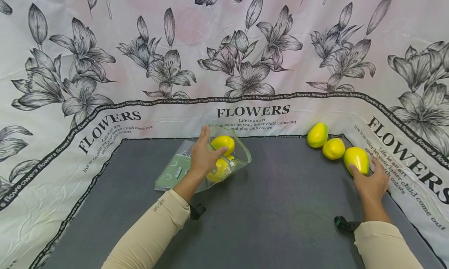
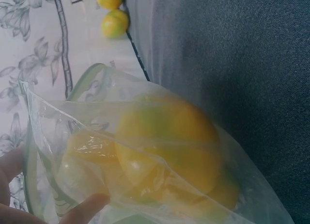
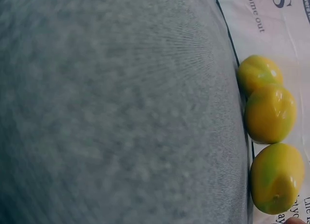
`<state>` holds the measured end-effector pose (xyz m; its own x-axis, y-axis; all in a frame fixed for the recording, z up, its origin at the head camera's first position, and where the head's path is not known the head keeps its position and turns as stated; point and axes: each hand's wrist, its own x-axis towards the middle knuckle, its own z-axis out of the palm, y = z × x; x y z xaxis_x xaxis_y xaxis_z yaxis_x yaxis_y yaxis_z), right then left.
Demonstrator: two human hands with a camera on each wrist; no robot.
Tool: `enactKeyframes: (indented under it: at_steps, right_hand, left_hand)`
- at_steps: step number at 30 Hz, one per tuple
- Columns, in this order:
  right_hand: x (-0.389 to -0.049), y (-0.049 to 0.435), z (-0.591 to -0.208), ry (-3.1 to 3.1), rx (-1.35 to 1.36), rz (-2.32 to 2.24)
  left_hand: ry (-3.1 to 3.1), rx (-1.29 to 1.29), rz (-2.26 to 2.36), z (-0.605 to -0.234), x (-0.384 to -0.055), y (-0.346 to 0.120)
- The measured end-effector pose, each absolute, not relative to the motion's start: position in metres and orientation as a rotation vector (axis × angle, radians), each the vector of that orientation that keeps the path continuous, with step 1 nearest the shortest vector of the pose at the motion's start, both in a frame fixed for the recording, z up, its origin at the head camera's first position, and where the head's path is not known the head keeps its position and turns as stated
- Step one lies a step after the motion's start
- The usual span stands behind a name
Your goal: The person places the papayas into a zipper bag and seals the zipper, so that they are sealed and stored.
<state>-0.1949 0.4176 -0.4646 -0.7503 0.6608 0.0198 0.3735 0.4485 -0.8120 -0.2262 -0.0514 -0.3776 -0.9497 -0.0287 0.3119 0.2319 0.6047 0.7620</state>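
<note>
Head view: grey desk (image 1: pixel 273 210), backed by a lily-printed cloth (image 1: pixel 210 82) lettered FLOWERS. Item one: clear zip bag (image 1: pixel 182 173), green-trimmed, left of centre near the desk's back edge, tilted, its mouth toward the right edge; contents, at least two mangoes, an upper mango (image 1: pixel 224 145) and a lower mango (image 1: pixel 218 172), full count obscured by overlap. Item two: left hand (image 1: pixel 204 154), at the bag's mouth, fingers straight and close together, thumb set apart, the bag's rim seemingly pinched between. Item three: three loose mangoes, glossy yellow tinged green, slanting across the desk's back right corner: far mango (image 1: pixel 317 135), middle mango (image 1: pixel 333 148), near mango (image 1: pixel 357 160). Item four: right hand (image 1: pixel 371 181), thumb over the near mango's left side, fingers spread past its right; the right wrist view showed one fingertip just beside the fruit, and firm contact could not be told. Step in hand, as judged: taking up the near mango while the bag was held ready. Next move, as judged, called for a full clasp and a lift clear of the middle mango, bag mouth steadied.
</note>
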Motion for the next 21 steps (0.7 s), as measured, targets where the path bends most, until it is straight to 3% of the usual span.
enactKeyframes:
  at_steps: [21]
  right_hand:
    - [-0.198,0.424,-0.48,-2.374,-0.884,1.196]
  left_hand:
    - [-2.542,-0.162,-1.265,-0.376,-0.225,-0.052]
